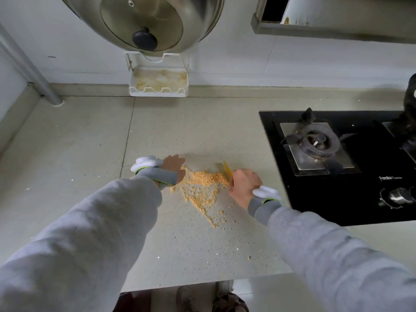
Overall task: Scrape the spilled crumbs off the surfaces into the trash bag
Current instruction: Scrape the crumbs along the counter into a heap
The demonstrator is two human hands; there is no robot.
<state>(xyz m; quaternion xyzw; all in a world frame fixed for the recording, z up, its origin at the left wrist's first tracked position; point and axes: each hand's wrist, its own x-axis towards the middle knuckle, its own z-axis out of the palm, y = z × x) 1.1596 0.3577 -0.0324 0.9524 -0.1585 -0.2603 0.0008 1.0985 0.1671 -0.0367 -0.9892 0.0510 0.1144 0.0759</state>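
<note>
Yellow scraper (227, 171) gripped in the right hand (244, 185) meets the crumbs (203, 188); left hand (174, 166), open and edge-on, walls the pile's far side on the countertop (90, 143).

Pale speckled countertop (78, 136) fills the frame, seam running 12-to-6 left of ctr. White tiled wall (225, 59) at 12 w/ beige upstand. Black gas hob (351, 199) at 3 — burner (315, 143) & knob (398, 197) visible. Steel pot lid (141, 21) on white rack (158, 81) at 12. Grey pipe (33, 73) at 10. Soft, even light.
</note>
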